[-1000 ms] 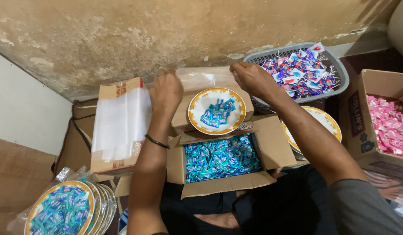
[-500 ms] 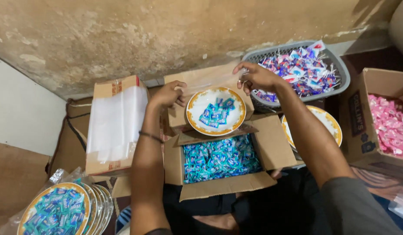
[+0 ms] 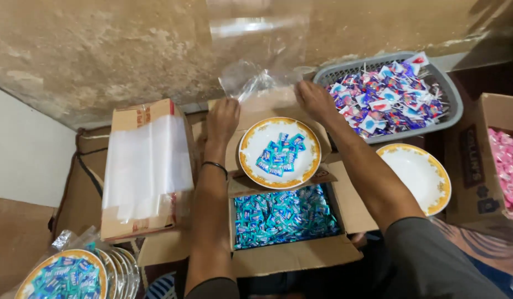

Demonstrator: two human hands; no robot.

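the person's left hand [image 3: 223, 119] and right hand [image 3: 314, 99] are pinching a clear plastic bag [image 3: 256, 61], fingers closed on its lower edge, holding it up above the plate [image 3: 251, 160] of blue sweets [image 3: 278, 156]. that plate is sitting filled but unbagged; wrapped plates [image 3: 62, 274] are already stacking at lower left.

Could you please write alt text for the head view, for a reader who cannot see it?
Two hands, left and right, pull a clear bag open above a plate of blue sweets. Below it sits a box of the same sweets; a basket of lollipops stands to the right.
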